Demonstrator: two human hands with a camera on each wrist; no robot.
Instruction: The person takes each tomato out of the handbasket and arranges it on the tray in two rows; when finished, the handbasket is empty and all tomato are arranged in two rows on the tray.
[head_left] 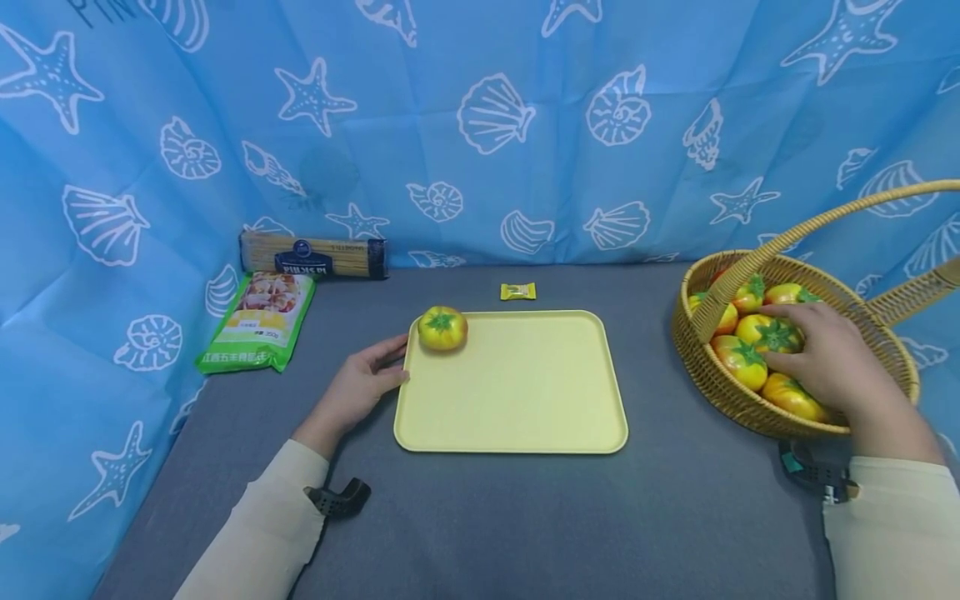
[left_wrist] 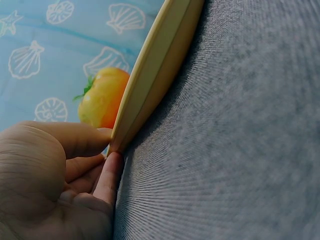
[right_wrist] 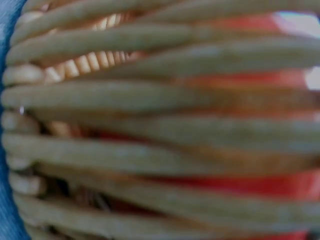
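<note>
My left hand [head_left: 362, 388] is at the left edge of a pale yellow tray [head_left: 517, 392]. In the left wrist view its thumb and fingertips pinch the tray's rim [left_wrist: 145, 85]. One yellow-orange tomato [head_left: 442, 328] with a green calyx sits in the tray's far left corner. Over at the right, my right hand [head_left: 832, 354] reaches into a wicker basket [head_left: 693, 367], thumb and fingers round a tomato [head_left: 759, 330] among several others. The right wrist view is filled by the basket's woven side [right_wrist: 160, 100], with red showing through the gaps; the right hand is hidden there.
The basket's tall handle [head_left: 847, 212] arches above the right hand's side. A small yellow wrapped packet [head_left: 517, 291] lies behind the tray. At the back left are a spaghetti pack [head_left: 315, 254] and a green food bag [head_left: 258, 323], near the blue curtain [head_left: 480, 192].
</note>
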